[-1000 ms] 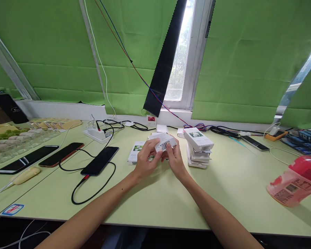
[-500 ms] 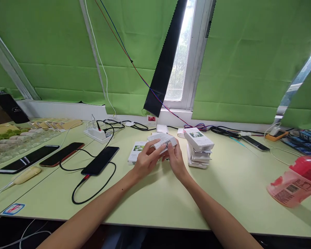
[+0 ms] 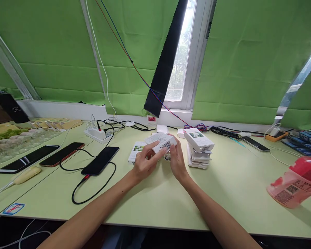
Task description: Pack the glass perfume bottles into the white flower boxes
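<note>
While one white box is held above the table, its handling looks unfinished: left hand grasping, right hand against its barcoded end. Right side: one pile of boxes, finished or waiting, cannot tell. Left side: one flowered box, flat, partly hidden.

place: i log it as an office-type workroom; exact kind uncertain from my end. evidence: long pale-green tabletop running beneath the window; several phones laid out, one plugged in; white power strip in use behind them; black cables bundled along the back edge; green blinds flanking that window.
</note>
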### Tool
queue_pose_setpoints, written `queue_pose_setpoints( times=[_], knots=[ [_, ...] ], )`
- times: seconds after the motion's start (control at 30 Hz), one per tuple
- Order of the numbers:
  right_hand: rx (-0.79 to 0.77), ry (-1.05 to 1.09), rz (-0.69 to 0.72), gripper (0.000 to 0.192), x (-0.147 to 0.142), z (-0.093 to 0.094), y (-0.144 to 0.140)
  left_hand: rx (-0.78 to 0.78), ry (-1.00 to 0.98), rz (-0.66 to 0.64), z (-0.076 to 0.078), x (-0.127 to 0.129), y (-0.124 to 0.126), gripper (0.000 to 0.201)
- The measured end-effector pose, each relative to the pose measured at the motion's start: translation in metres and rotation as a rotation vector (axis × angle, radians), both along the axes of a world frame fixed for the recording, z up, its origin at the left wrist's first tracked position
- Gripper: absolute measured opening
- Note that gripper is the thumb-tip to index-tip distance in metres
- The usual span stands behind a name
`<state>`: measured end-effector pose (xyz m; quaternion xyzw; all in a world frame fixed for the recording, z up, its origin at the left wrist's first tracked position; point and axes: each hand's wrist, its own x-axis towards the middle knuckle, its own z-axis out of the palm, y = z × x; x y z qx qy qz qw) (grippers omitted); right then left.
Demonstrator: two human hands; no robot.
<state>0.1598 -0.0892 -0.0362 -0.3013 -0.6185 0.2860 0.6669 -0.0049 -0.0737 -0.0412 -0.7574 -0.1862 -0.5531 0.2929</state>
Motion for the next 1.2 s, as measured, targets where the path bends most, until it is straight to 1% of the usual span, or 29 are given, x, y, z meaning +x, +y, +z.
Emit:
queue_pose_setpoints(
  times=[0.1, 0.2, 0.27, 0.37, 0.43, 0.53, 0.73, 0.83, 0.93, 1.03, 1.13, 1.2],
  knots=[
    [0.025, -0.006, -0.021, 0.049, 0.001, 0.001, 0.000, 0.058, -0.019, 0.025, 0.001, 0.001, 0.000, 0.055],
    [0.044, -0.007, 0.008, 0.050, 0.001, 0.000, 0.001, 0.110, -0.047, 0.030, 0.003, 0.005, -0.002, 0.057],
    [0.050, -0.016, 0.025, 0.049, 0.001, 0.000, 0.002, 0.084, -0.088, 0.013, 0.005, 0.008, -0.004, 0.058],
    [0.058, -0.045, 0.019, 0.046, 0.001, 0.000, 0.002, 0.003, -0.181, -0.013, 0.008, 0.011, -0.008, 0.056],
    [0.058, -0.069, 0.003, 0.046, 0.001, 0.000, 0.002, -0.021, -0.231, -0.013, 0.009, 0.012, -0.010, 0.052],
    [0.061, -0.125, -0.031, 0.045, 0.001, -0.001, 0.001, -0.014, -0.277, -0.005, 0.011, 0.011, -0.010, 0.047],
    [0.124, -0.246, -0.123, 0.046, 0.001, -0.004, 0.002, 0.060, -0.254, 0.012, 0.016, 0.010, -0.011, 0.039],
    [0.170, -0.268, -0.163, 0.050, 0.002, -0.003, 0.001, 0.056, -0.285, 0.000, 0.017, 0.010, -0.011, 0.036],
    [0.202, -0.284, -0.207, 0.050, 0.001, -0.001, 0.000, -0.011, -0.326, -0.048, 0.013, 0.009, -0.009, 0.038],
    [0.215, -0.287, -0.239, 0.049, 0.001, 0.000, 0.000, -0.117, -0.395, -0.107, 0.009, 0.009, -0.008, 0.035],
    [0.192, -0.277, -0.263, 0.048, 0.000, -0.001, 0.000, -0.267, -0.490, -0.196, 0.007, 0.012, -0.009, 0.028],
    [0.166, -0.275, -0.271, 0.050, -0.001, -0.002, 0.001, -0.383, -0.568, -0.248, 0.008, 0.015, -0.010, 0.023]
  ],
)
